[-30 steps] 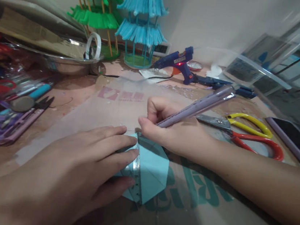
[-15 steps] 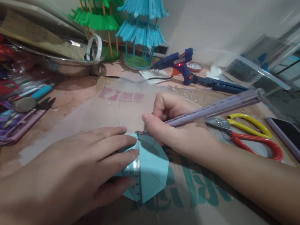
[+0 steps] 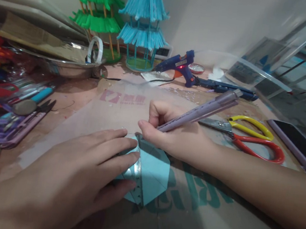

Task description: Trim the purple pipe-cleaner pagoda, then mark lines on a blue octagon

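Observation:
A light-blue piece of paper (image 3: 155,172) with angled corners and thin lines lies on the cardboard. Across it runs a narrow clear ruler (image 3: 138,172). My left hand (image 3: 91,166) presses down on the ruler and paper with its fingers stretched out, covering the paper's left part. In my right hand (image 3: 165,127) is a purple pen (image 3: 202,109), pinched between thumb and fingers and slanting up to the right. Its tip is hidden behind my thumb, close to the far end of the ruler.
Scissors (image 3: 258,142) with yellow and red handles and a phone (image 3: 299,147) lie to the right. Behind stand a blue glue gun (image 3: 178,63), blue (image 3: 142,31) and green (image 3: 96,22) pagoda models and a metal bowl (image 3: 69,69). Craft supplies (image 3: 2,118) crowd the left.
The pen's upper end has swung down and to the left, and my right hand has shifted slightly left. My left hand stays on the ruler. The view has shifted a little.

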`<state>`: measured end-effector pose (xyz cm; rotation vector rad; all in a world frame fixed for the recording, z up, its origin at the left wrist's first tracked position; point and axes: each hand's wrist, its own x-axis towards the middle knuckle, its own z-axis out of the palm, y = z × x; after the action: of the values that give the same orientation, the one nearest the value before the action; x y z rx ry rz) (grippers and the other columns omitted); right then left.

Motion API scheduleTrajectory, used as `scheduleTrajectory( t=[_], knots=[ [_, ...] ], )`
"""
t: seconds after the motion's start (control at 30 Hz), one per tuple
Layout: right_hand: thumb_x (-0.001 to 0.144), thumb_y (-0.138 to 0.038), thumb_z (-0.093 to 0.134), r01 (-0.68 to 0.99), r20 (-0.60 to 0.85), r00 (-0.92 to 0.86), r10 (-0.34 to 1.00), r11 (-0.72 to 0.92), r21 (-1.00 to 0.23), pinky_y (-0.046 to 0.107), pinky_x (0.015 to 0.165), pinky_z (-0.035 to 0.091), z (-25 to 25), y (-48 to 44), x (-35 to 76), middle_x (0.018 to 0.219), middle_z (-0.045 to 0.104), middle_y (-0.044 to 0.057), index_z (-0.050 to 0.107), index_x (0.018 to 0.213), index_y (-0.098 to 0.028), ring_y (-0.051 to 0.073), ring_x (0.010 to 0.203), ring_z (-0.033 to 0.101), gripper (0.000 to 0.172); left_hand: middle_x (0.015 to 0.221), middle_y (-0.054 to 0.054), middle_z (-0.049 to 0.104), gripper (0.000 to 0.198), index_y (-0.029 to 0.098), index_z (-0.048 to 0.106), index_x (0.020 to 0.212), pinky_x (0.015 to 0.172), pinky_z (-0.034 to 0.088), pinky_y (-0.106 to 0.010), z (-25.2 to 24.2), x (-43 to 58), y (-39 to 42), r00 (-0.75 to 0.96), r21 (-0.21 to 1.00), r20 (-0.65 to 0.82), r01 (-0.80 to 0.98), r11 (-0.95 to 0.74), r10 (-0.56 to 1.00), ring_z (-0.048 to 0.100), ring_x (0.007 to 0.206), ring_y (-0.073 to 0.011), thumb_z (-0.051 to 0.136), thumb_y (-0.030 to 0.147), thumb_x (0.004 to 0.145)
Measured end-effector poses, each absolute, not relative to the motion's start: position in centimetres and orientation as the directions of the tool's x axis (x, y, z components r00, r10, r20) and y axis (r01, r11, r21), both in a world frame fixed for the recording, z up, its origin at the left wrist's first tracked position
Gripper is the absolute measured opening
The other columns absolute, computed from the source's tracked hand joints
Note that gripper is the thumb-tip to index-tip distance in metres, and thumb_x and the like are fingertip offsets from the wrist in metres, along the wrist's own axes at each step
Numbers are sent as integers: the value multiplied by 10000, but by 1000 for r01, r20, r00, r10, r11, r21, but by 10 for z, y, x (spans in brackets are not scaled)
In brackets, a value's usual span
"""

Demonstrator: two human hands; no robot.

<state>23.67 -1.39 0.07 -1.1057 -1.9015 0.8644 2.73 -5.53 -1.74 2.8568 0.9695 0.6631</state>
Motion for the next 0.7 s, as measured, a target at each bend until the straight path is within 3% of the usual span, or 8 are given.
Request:
scheduleTrajectory(
  t=[0.27,0.7],
  knots=[
    [814,-142,602,345,325,-373,869,455,-821,242,510,290,-1,-12,237,588,382,-85,374,651,-227,84,551,376,293,1112,-35,742,245,235,670,1081,959,586,-392,-4,29,-42,793,84,401,467,-880,459,693,1088,-238,443,296,1012],
    [815,-174,599,358,314,-343,885,433,-827,237,492,286,1,-13,236,576,386,-85,382,643,-227,81,528,373,282,1156,-51,733,248,223,654,1113,983,583,-405,-4,27,-43,797,76,392,470,-879,460,683,1126,-243,436,285,1014]
  ],
)
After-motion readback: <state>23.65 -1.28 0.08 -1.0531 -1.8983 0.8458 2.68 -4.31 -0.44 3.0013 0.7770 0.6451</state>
